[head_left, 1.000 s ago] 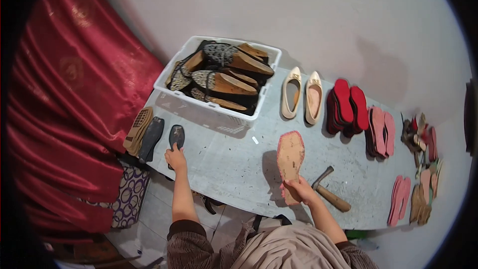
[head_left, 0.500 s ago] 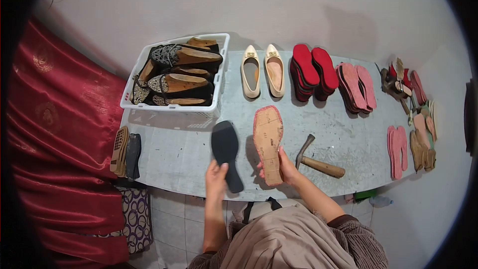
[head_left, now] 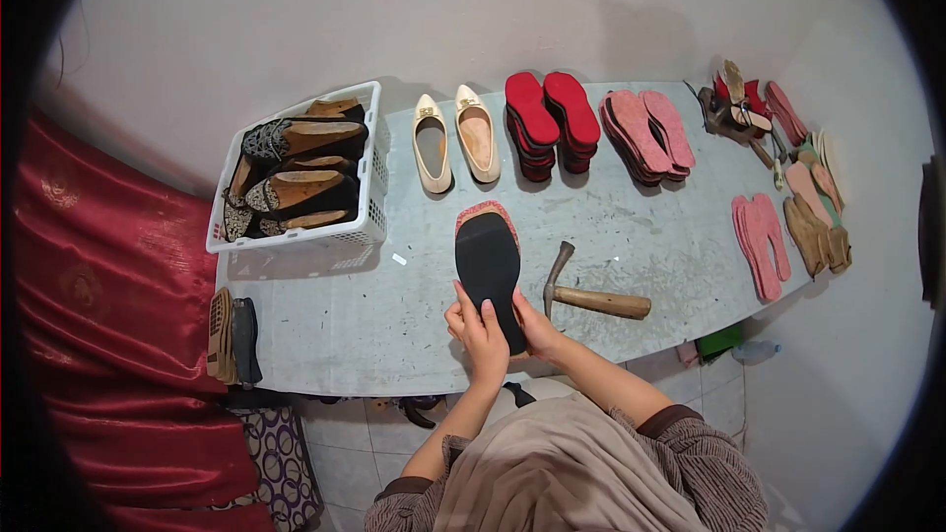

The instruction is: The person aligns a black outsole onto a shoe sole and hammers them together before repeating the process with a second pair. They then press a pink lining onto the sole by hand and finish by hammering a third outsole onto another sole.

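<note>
Near the table's front edge, a black shoe sole [head_left: 489, 261] lies over a tan insole with a pink edge [head_left: 484, 208]. Most of the insole is hidden; its pink edge shows at the toe. My left hand [head_left: 480, 331] grips the black sole at its waist, thumb on top. On the other side, my right hand [head_left: 537, 327] is closed around the insole's edge, its fingers partly hidden underneath. A hammer [head_left: 603, 301] with a wooden handle rests on the table just right of my right hand.
Embellished shoes fill a white basket [head_left: 371, 143] at the back left. Cream flats [head_left: 477, 143], stacked red soles [head_left: 532, 110] and pink insoles [head_left: 636, 133] line the back. More pink insoles [head_left: 757, 246] and tools [head_left: 734, 108] are at right; soles [head_left: 244, 340] stand at the left edge.
My left hand has brought the black sole rightward onto the insole held in my right hand, so the two now overlap. The view has shifted, moving the table items leftward.
</note>
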Motion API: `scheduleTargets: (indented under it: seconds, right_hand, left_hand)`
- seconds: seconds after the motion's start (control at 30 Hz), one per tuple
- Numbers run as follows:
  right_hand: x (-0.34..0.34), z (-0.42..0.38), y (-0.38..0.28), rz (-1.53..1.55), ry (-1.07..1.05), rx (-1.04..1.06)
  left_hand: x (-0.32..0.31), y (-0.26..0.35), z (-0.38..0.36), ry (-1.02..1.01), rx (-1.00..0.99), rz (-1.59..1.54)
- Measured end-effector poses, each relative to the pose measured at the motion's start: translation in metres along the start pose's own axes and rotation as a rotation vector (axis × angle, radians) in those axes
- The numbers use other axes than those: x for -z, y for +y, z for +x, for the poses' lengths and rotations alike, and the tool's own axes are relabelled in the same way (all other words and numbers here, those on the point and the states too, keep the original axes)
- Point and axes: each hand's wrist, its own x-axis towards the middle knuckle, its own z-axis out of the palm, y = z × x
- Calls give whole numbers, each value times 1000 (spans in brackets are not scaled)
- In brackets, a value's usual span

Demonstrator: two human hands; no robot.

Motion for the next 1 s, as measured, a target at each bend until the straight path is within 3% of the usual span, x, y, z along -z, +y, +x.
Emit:
scheduleTargets:
  seconds: [0.1, 0.17, 0.2, 0.27, 0.3, 0.47, 0.53, 0.6, 0.67, 0.73, 1.0]
  right_hand:
    - [2, -5, -4, 6, -1, -28]
    - [1, -10, -10, -59, 42, 30]
    - [8, -10, -9, -60, 43, 30]
    - [27, -10, -4, 127, -270, -173]
    - [18, -15, -10, 128, -190, -185]
    - [29, -29, -16, 121, -233, -311]
    - [34, -37, -25, 129, -235, -323]
    - [38, -46, -35, -101, -203, -185]
    - [50, -48, -40, -19, -194, -196]
    - [59, -52, -46, -135, -227, -121]
    - [86, -77, -62, -181, -226, -109]
  left_hand:
    - [-4, 4, -5, 42, -105, 144]
    - [-2, 11, -3, -54, 65, -152]
    - [1, 15, 1, -55, 66, -154]
    - [9, 22, 18, -205, 381, -654]
    - [9, 24, 26, -195, 332, -756]
    - [7, 32, 46, -368, 481, -942]
    - [0, 40, 44, -432, 666, -1094]
    - [-9, 50, 39, -504, 671, -1130]
    - [-18, 54, 36, -577, 674, -1163]
    - [-29, 50, 36, -508, 596, -984]
    - [-60, 68, 27, -350, 497, -1059]
